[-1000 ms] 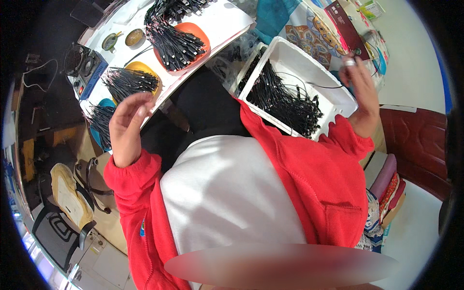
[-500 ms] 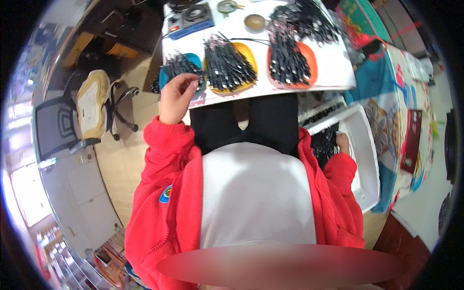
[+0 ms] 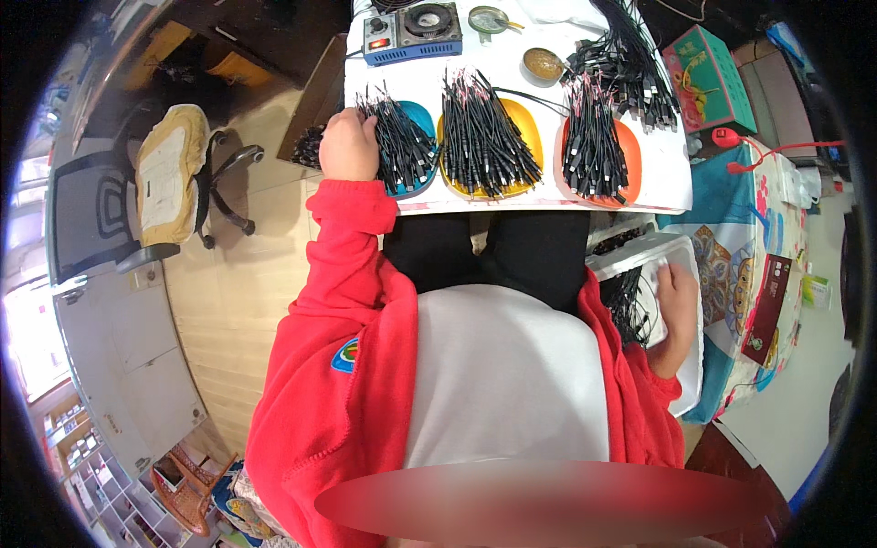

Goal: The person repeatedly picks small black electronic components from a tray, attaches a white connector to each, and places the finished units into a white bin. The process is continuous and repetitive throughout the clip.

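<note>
My left hand (image 3: 350, 148) is at the left edge of a blue plate (image 3: 418, 117), beside a bundle of black cables (image 3: 402, 142) with pinkish stripped wire ends. Its fingers are curled together by the wire ends; whatever they grip is hidden. My right hand (image 3: 676, 306) is inside a white foam box (image 3: 692, 365), right of the black cables (image 3: 628, 306) in there. Its fingers look loosely stretched, with no cable visible in them. More black cables (image 3: 489, 137) lie on a yellow plate (image 3: 532, 128), and others (image 3: 592, 151) on an orange plate (image 3: 630, 151).
At the table's back stand a blue-sided device with a round pot (image 3: 416, 36), a glass dish (image 3: 489, 20) and a small round tin (image 3: 543, 66). A larger cable pile (image 3: 630, 78) lies back right. A green-pink carton (image 3: 708, 82) stands beyond it. An office chair (image 3: 174, 178) is at left.
My left hand has moved from in front of the blue plate to its left side, its fingers turning away from view. My right hand has shifted right, away from the box's cables. The view has shifted.
</note>
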Demonstrator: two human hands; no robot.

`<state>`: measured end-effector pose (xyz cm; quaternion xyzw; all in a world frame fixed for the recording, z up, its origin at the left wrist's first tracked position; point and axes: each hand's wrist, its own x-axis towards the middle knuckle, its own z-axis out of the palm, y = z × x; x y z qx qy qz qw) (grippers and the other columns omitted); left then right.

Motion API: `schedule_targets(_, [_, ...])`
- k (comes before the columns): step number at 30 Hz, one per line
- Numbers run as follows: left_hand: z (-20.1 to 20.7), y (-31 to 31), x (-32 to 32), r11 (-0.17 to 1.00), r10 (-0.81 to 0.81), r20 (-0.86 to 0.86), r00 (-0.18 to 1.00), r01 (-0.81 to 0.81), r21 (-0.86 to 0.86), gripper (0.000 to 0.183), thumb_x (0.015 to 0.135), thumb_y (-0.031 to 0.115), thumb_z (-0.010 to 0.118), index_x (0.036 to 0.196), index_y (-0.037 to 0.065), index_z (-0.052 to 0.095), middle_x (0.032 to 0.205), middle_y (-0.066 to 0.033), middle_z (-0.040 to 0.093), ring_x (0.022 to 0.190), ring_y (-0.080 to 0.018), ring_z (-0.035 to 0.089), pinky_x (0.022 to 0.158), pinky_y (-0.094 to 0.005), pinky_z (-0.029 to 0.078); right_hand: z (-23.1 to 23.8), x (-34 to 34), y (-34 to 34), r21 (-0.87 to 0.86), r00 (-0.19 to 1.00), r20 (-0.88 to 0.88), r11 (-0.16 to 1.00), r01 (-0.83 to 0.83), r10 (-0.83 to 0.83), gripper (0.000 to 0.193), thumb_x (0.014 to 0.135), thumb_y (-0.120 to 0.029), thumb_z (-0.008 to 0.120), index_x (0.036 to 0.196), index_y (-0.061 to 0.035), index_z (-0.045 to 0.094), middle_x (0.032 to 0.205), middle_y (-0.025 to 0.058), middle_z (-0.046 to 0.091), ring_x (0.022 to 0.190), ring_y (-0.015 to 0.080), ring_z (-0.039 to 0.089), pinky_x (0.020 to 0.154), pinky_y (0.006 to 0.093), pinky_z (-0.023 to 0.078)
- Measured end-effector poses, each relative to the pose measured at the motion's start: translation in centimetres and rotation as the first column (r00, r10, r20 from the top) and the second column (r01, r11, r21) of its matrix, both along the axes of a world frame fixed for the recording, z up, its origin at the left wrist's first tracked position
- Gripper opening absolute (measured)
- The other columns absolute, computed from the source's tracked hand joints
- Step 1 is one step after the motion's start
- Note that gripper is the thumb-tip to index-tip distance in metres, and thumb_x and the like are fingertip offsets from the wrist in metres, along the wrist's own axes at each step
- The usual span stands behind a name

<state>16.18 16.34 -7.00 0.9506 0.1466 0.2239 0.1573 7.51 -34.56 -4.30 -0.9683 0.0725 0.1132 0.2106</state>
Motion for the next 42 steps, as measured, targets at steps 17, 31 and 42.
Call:
schedule_targets(17, [5.0, -0.5, -3.3, 0.243, 0.047, 0.577, 0.816, 0.551, -0.798, 0.017, 0.089, -0.004, 0.05, 0.105, -0.008, 0.054, 0.089, -0.0131, 0.061, 0.068, -0.0101, 0.052, 0.061, -0.0205, 0.043, 0.3, 12.7, 27.2, 0.014, 0.796, 0.374, 0.856, -0.518, 0.476, 0.024, 0.08, -0.025, 0.065, 0.078, -0.0011, 0.061, 0.065, 0.0146, 0.062, 0.061, 0.0303, 0.061, 0.059, 0.0378, 0.048])
schedule_targets(31, [5.6, -8.3, -7.9, -0.353, -0.203, 0.413, 0.888, 0.327, -0.877, 0.017, 0.096, 0.01, 0.048, 0.102, -0.004, 0.056, 0.084, -0.0142, 0.064, 0.058, -0.0079, 0.044, 0.052, -0.019, 0.036, 3.6, 5.6, 23.3, 0.811, 0.904, 0.219, 0.446, -0.378, 0.368, 0.01, 0.088, -0.008, 0.061, 0.086, 0.0009, 0.059, 0.075, -0.0048, 0.055, 0.068, 0.001, 0.049, 0.06, 0.0175, 0.04])
schedule_targets(42, [7.1, -12.1, -10.9, -0.389, -0.233, 0.422, 0.876, 0.313, -0.866, 0.02, 0.096, 0.008, 0.047, 0.106, -0.007, 0.056, 0.112, -0.0248, 0.06, 0.106, -0.0326, 0.061, 0.089, -0.0414, 0.053, 4.3, -1.1, 22.4, 0.605, 0.884, 0.352, 0.646, -0.466, 0.307, 0.011, 0.077, -0.006, 0.066, 0.078, -0.0013, 0.056, 0.062, 0.0001, 0.052, 0.051, 0.0061, 0.047, 0.049, 0.0214, 0.039])
